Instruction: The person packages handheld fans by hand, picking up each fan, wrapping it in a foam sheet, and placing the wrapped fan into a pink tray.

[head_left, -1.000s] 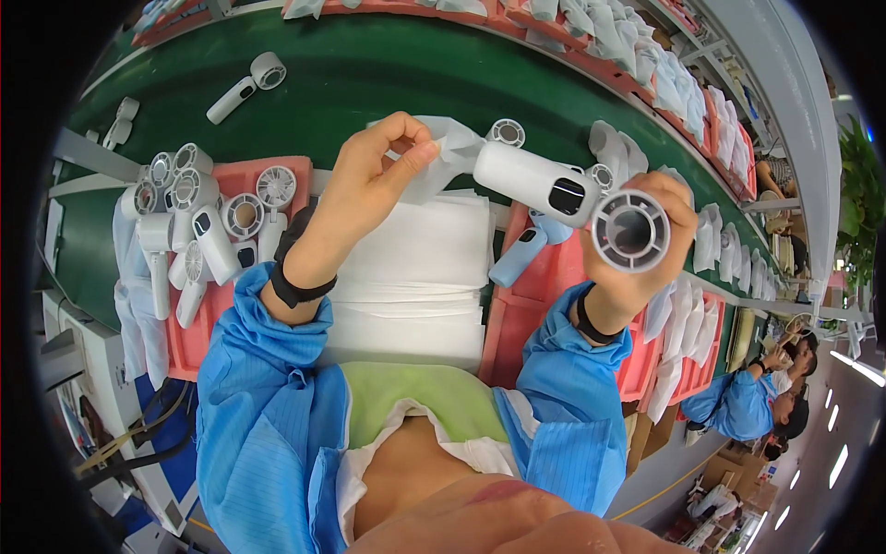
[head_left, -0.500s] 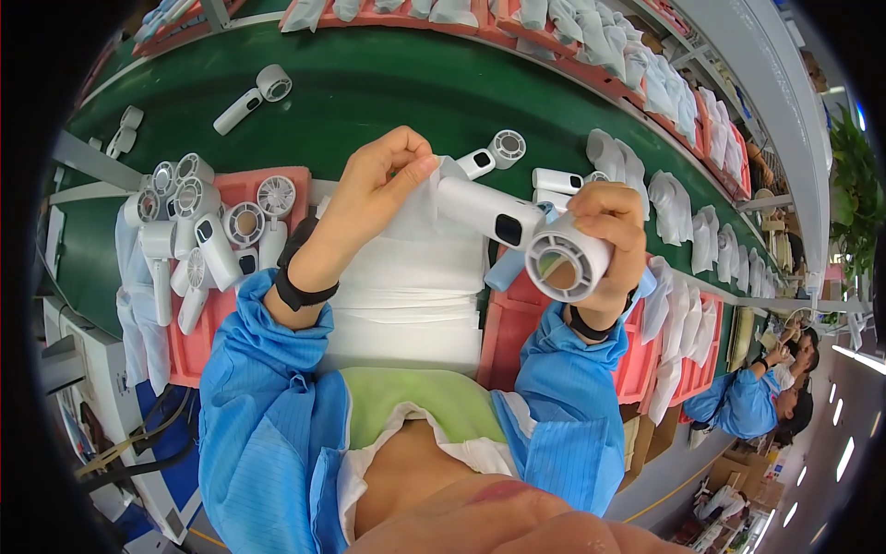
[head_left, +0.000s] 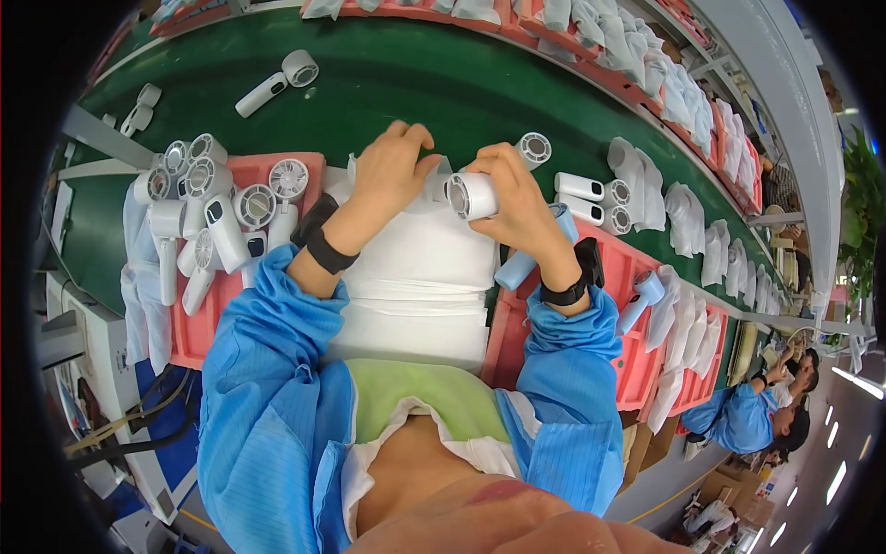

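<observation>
My right hand (head_left: 517, 205) is closed around the round head of a white handheld fan (head_left: 473, 196), held over a stack of thin white sleeve bags (head_left: 420, 263). The fan's handle is mostly hidden, and I cannot tell how far it sits in a bag. Just left of the fan, my left hand (head_left: 392, 171) hovers at the far end of the stack, fingers curled loosely and thumb apart from them. Translucent white bag material lies beside and under its fingertips.
A pink tray (head_left: 194, 337) at left carries a heap of white fans (head_left: 208, 185). Another pink tray (head_left: 506, 346) at right bears blue fans (head_left: 639, 302). Bagged fans (head_left: 685, 222) line the green surface (head_left: 388, 88); loose white fans (head_left: 581, 186) lie there too. A co-worker (head_left: 743, 415) sits far right.
My right hand has brought the fan left and away from me, its head now by the far end of the stack. My left hand's pinch on the bag has loosened.
</observation>
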